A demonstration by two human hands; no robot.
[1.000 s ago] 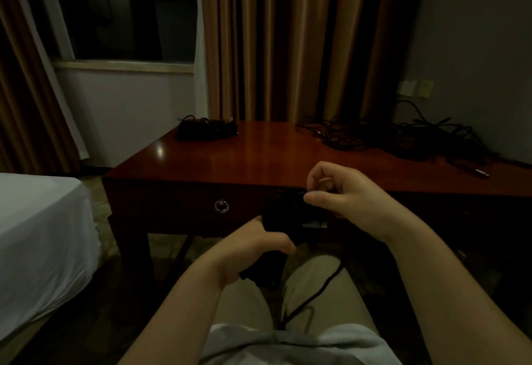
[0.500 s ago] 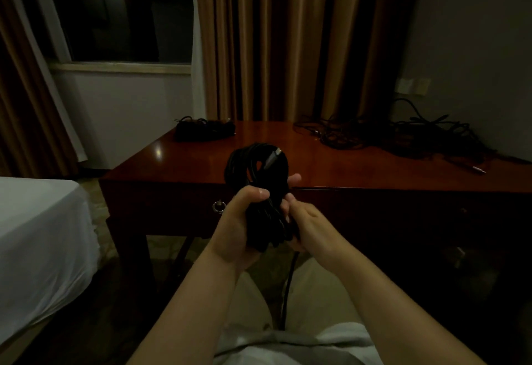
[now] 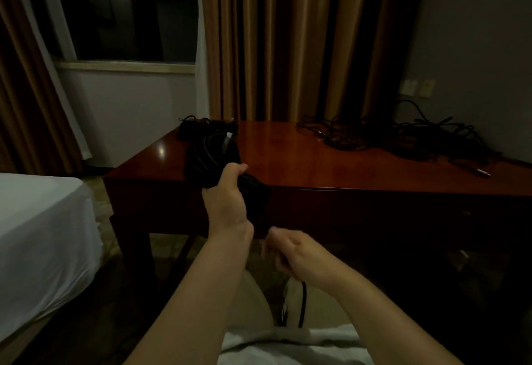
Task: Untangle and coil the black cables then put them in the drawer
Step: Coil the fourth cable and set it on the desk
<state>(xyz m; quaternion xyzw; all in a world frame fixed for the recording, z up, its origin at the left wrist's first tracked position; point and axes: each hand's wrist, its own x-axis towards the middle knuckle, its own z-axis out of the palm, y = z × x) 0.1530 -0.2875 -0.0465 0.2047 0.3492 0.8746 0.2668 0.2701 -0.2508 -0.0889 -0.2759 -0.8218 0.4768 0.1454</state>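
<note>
- The coiled black cable (image 3: 211, 160) was up in the air over the front left part of the bench (image 3: 288, 160), a fat bundle of loops with a pale plug tip (image 3: 229, 136) poking out near its top.
- The left hand (image 3: 227, 200) had it clamped around the middle, fingers and thumb wrapped tight round the loops, arm stretched forward toward the bench.
- A loose tail of the cable (image 3: 302, 304) dropped from under the right hand and ran down past the person's lap, nearer the camera than the bench.
- The right hand (image 3: 293, 255) sat lower, in front of the bench's front edge, fingers curled in; it appeared to be holding that tail, though the dim light hid the exact grip.
- On the bench's far left corner, just behind the held coil, a second dark bundle of cable (image 3: 198, 128) lay in a heap.
- Over on the far right of the bench, a big tangled pile of black cables (image 3: 403, 140) sprawled against the wall, with one metal-tipped plug (image 3: 483, 172) lying out toward the front edge.
- Below the benchtop, the drawer front (image 3: 374, 212) was dark and hard to read.
- Behind the bench hung brown curtains (image 3: 288, 39), with a dark window (image 3: 129, 10) to their left.
- Left of the bench, a bed with a white sheet (image 3: 40, 235) filled the corner.
</note>
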